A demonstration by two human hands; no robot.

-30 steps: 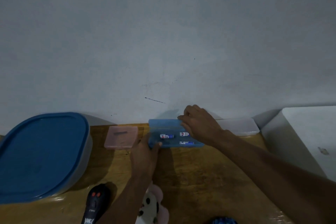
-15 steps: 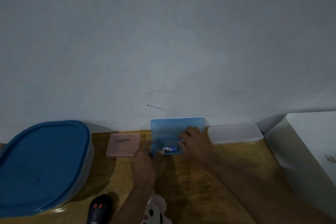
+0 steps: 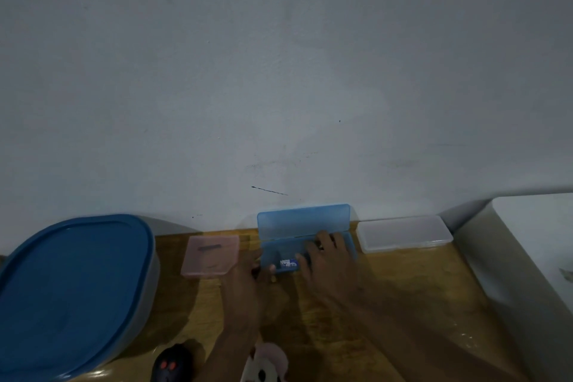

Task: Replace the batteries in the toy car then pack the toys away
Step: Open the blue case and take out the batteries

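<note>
A small blue plastic case [image 3: 302,222] stands against the wall with its lid raised upright. A blue-labelled battery [image 3: 289,263] lies in its tray. My left hand [image 3: 248,281] holds the case's front left corner. My right hand [image 3: 325,260] rests inside the tray with its fingers down among the batteries; whether it grips one is hidden. A black remote control [image 3: 169,366] with red buttons lies at the bottom edge. A pink and white plush toy [image 3: 266,366] sits beside my left forearm. The toy car is out of view.
A large tub with a blue lid [image 3: 71,285] fills the left side of the wooden table [image 3: 387,304]. A pink case [image 3: 212,254] lies left of the blue case, a clear case [image 3: 403,232] right of it. A white box [image 3: 533,257] stands at far right.
The blue case's lid went from shut to upright against the wall. My right hand moved from the lid down into the tray. My left hand stayed at the case's corner.
</note>
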